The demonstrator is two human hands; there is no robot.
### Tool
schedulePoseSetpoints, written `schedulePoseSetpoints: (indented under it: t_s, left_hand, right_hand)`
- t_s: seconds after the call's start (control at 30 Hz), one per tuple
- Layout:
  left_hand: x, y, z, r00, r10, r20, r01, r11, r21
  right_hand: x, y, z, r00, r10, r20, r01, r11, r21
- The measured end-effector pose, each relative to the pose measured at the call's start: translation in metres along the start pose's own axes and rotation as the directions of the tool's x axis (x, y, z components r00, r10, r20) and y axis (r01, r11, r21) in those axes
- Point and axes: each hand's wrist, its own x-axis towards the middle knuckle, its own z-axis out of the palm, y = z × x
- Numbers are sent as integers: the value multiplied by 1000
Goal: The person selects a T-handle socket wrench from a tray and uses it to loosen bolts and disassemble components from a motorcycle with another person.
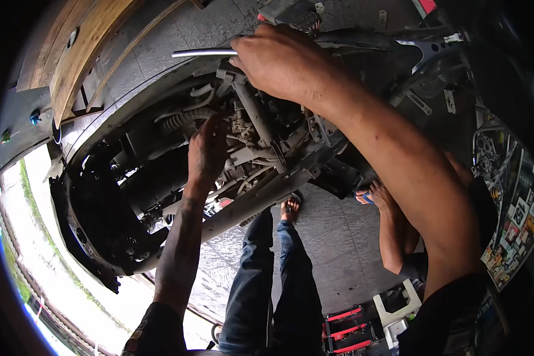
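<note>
A stripped motorbike frame (pixel 231 216) with exposed hoses, cables and metal parts lies across the middle of the view. My right hand (pixel 264 56) is wrapped round a thin silver rod-shaped tool (pixel 204 53), which points left above a grey frame tube (pixel 252 110). Deeper among the parts, my left hand (pixel 209 145) reaches in beside a ribbed black hose (pixel 187 117) and a small metal mechanism (pixel 240 121). Its fingertips are dark and partly hidden, so what they touch is unclear.
Wooden boards (pixel 89 44) stand at the upper left. A co-worker's arm (pixel 391 231) and hand are at the right, near a sandalled foot. Red-barred racks (pixel 347 329) and a pale plastic stool (pixel 397 305) sit at the bottom right. Tools and small packets (pixel 516 219) lie at the far right.
</note>
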Motion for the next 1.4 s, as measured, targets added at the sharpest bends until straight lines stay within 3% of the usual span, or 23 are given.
schedulePoseSetpoints:
  t_s: [0.07,0.13,0.2,0.23,0.27,0.33,0.37,0.43,0.47,0.57,0.63,0.67,0.73,0.77,0.8,0.87,0.9,1.0,1.03,1.3,1.4]
  left_hand:
    - [6,3,-6,1000,-2,-21,0,996,-94]
    - [9,13,-19,990,31,-138,-68,959,-274]
    - [9,19,-30,954,70,-293,-165,936,-313]
    - [10,15,-35,925,49,-377,-200,905,-374]
    - [15,14,-40,830,181,-527,-367,889,-274]
    - [21,23,-60,765,219,-606,-422,881,-214]
    - [29,30,-69,764,216,-607,-423,879,-220]
    - [52,45,-82,595,566,-570,-599,786,155]
    - [63,51,-88,611,601,-515,-605,774,186]
    - [86,62,-91,682,592,-429,-572,798,190]
    - [95,58,-94,733,668,-125,-577,709,406]
    - [96,56,-91,729,673,-120,-583,703,407]
    - [95,46,-80,803,590,-78,-492,732,471]
    - [104,31,-78,670,727,-148,-573,633,520]
    - [103,30,-77,675,725,-138,-575,633,518]
    - [105,36,-81,754,644,-131,-570,739,359]
    - [97,47,-79,882,423,-209,-380,899,216]
    - [86,48,-76,905,331,-267,-245,919,310]
    - [87,47,-73,866,389,-313,-253,882,398]
    - [91,37,-66,819,389,-422,-203,884,422]
    - [78,45,-61,816,355,-457,-173,904,392]
  right_hand:
    - [5,-3,1,998,-56,-37,57,998,31]
    - [10,-8,5,991,-110,-76,115,991,65]
    - [17,-14,11,960,-238,-148,252,964,82]
    - [29,-25,10,990,-137,19,137,991,-10]
    - [37,-32,7,990,-140,21,141,990,-11]
    - [48,-39,2,941,184,283,-175,983,-56]
    - [46,-40,-1,941,185,285,-175,983,-62]
    - [37,-42,-7,961,97,257,-70,991,-112]
    - [36,-39,-9,961,97,260,-69,991,-117]
    - [46,-13,-5,927,-53,370,82,995,-64]
    - [48,-3,-15,899,-90,428,121,992,-46]
    - [49,1,-18,892,-86,444,113,993,-35]
    - [47,-15,-6,952,7,306,84,956,-282]
    - [38,-26,7,985,-37,171,85,956,-281]
    - [35,-40,19,989,29,144,19,946,-322]
    - [26,-45,19,995,97,35,-83,954,-288]
    - [25,-43,18,995,97,38,-82,956,-281]
    - [19,-37,11,1000,31,-7,-31,977,-211]
    - [18,-36,9,1000,26,0,-26,981,-192]
    - [25,-35,6,983,119,142,-107,991,-85]
    - [32,-19,4,944,35,327,17,988,-156]
